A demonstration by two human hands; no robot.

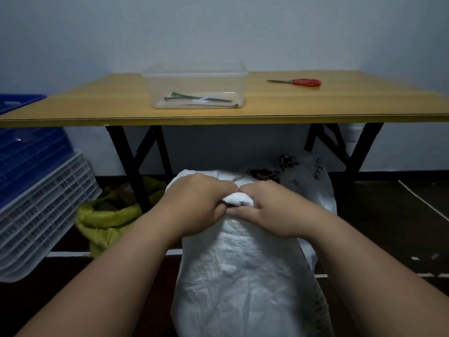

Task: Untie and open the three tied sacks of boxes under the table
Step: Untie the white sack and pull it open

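A white woven sack lies on the dark floor in front of me, its bunched neck toward the table. My left hand and my right hand both grip that gathered neck, fingers curled round the white fabric between them. A second white sack with dark printing stands behind it on the right, under the table. A yellow-green sack slumps on the floor at the left, beside a table leg. Any tie on the near sack is hidden by my fingers.
The wooden folding table has black crossed legs. On it stand a clear plastic box holding cable ties and red-handled scissors. Blue crates and white crates are stacked at the left.
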